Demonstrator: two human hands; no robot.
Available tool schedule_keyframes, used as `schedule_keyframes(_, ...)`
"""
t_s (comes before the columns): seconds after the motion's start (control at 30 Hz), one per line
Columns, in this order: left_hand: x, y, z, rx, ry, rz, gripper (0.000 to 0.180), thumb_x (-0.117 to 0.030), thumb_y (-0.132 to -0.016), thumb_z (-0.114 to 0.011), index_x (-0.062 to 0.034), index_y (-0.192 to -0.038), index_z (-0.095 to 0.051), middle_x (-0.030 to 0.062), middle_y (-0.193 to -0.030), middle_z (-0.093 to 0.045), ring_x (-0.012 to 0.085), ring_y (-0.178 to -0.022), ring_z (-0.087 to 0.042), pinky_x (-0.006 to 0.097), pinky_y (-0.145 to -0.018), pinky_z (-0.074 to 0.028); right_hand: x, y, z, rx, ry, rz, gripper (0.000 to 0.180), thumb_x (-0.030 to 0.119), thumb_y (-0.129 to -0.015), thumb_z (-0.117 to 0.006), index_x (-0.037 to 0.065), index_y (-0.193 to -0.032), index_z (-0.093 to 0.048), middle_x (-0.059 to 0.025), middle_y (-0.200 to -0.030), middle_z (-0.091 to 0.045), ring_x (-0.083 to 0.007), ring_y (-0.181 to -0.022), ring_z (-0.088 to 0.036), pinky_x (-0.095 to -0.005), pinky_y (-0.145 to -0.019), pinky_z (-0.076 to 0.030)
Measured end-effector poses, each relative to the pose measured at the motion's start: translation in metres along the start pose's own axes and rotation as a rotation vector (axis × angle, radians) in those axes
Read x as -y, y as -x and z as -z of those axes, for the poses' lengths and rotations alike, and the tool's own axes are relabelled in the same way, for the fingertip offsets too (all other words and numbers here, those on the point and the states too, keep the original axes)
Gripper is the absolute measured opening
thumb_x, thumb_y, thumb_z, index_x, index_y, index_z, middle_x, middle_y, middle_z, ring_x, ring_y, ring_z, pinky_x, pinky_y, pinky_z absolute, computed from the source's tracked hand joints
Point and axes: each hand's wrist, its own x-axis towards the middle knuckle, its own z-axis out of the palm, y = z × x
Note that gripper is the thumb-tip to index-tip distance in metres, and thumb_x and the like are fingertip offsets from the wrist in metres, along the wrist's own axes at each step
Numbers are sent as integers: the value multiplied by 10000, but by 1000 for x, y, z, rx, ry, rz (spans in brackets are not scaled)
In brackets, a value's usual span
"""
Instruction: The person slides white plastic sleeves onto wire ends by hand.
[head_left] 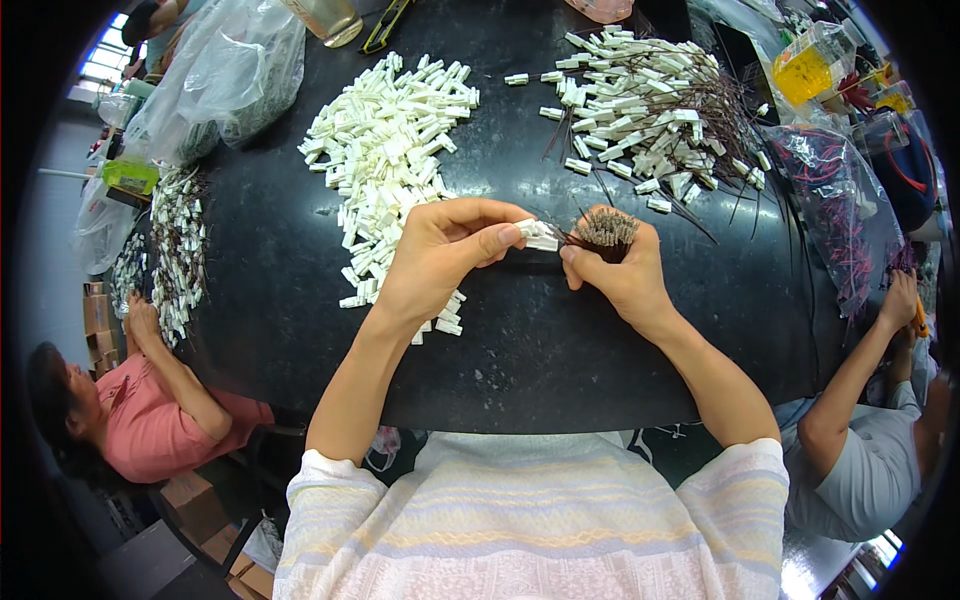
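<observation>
My left hand (440, 255) pinches a small white plastic connector (541, 236) between thumb and fingers, over the black table (560, 340). My right hand (620, 270) grips a bundle of thin brown wires (605, 228), its cut ends pointing up, right next to the connector. A wire runs from the bundle toward the connector. A heap of loose white connectors (390, 150) lies beyond my left hand. Farther right sits a pile of connectors with wires fitted (650, 110).
A person in a pink shirt (150, 410) works at the left edge beside more connectors (175, 250). Another person's arm (860, 370) reaches in at the right. Clear plastic bags (225, 75) and a bag of red wires (840, 200) sit at the table's rim.
</observation>
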Motion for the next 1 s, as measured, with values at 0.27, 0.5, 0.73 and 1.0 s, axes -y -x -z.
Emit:
schedule_keyframes(0.27,1,2,2,8,-43,-8,136,-65,-793,-639,26,-894,-634,20,-745,-600,43,-656,-489,168,-584,-380,1,0,-3,-14,26,1,105,24,-756,-624,31,-727,-524,0,-575,-549,-35,-505,-484,-184,-449,-346)
schedule_keyframes(0.5,3,5,-3,-47,-203,-83,140,-69,-793,-641,29,-893,-647,18,-736,-606,37,-646,-490,173,-558,-381,2,0,-6,-32,1,-10,81,18,-755,-623,18,-756,-542,-3,-588,-545,-41,-535,-499,-183,-471,-360)
schedule_keyframes(0.73,10,5,-9,-34,-337,-151,105,-56,-780,-639,12,-855,-665,39,-738,-628,59,-655,-532,190,-568,-404,1,2,-1,-23,24,10,60,36,-772,-609,6,-750,-562,1,-605,-552,-40,-551,-496,-185,-483,-363)
schedule_keyframes(1.0,22,5,-9,-16,-323,-241,99,-44,-780,-629,23,-846,-661,57,-722,-617,68,-639,-528,195,-557,-399,-4,2,-2,13,122,34,42,-1,-764,-618,-2,-780,-578,-8,-616,-549,-55,-563,-509,-189,-515,-405)
